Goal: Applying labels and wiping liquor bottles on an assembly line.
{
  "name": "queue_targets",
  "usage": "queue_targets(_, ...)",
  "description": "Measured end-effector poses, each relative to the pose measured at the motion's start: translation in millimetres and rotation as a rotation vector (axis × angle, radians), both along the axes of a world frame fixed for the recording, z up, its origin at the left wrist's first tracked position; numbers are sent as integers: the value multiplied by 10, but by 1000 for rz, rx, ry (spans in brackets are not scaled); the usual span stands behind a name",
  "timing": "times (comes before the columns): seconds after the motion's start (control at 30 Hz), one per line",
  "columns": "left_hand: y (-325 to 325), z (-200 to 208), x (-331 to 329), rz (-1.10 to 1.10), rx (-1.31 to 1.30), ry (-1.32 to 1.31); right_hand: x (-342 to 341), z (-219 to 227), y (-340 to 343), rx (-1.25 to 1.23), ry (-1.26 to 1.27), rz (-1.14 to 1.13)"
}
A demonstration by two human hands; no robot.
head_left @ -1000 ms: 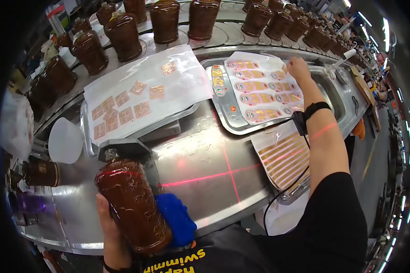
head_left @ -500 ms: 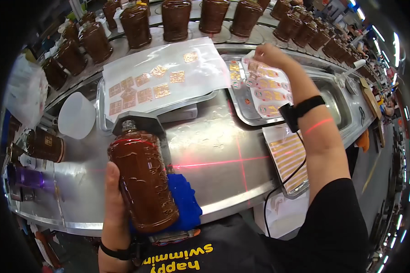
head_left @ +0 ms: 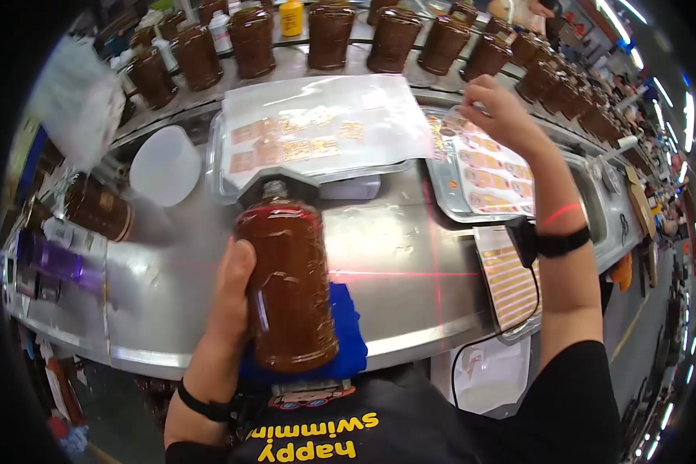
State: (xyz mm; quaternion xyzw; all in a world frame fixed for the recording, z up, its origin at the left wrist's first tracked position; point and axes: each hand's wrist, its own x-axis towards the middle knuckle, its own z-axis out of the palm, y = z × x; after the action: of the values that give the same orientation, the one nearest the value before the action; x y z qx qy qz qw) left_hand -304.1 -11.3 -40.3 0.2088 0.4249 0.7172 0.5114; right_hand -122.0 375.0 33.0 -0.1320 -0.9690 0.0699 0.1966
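My left hand (head_left: 236, 298) is closed around the left side of a large brown glass bottle (head_left: 290, 286) with relief on its surface. The bottle's neck leans against a dark angular holder (head_left: 286, 179), and its base lies over a blue cloth (head_left: 349, 329) near the bench's front edge. Above the far end of a metal tray (head_left: 448, 205), my right hand (head_left: 491, 112) has its fingers curled together in a pinch; anything between them is too small to make out. Below that hand, a sheet of gold and red stickers (head_left: 491, 170) lies in the tray.
A white sheet with gold square stickers (head_left: 394, 139) covers another tray behind the bottle. A translucent tub (head_left: 165, 166) and a brown bottle on its side (head_left: 97, 205) are at left. Brown bottles (head_left: 331, 35) line the far side. A striped gold sheet (head_left: 510, 282) lies at right.
The whole view has shifted, so the bench things appear farther right. The bottle in my left hand stands straighter in view. My right hand's curled fingers now appear apart from the sticker sheet's far edge.
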Motion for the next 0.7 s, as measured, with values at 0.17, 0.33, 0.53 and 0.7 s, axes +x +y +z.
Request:
queue_targets(0.17,40,7,-45,-69,51,-40,19,573,-725,31,28,136)
queue_targets(0.33,41,-19,-50,-35,60,-62,-104,893,-1456,-98,56,294)
queue_targets(0.53,29,65,-47,-126,123,-86,-125,1180,-2009,-236,-20,447)
queue_targets(0.7,-1,-63,-94,-58,166,7,-391,986,-2216,-408,23,525)
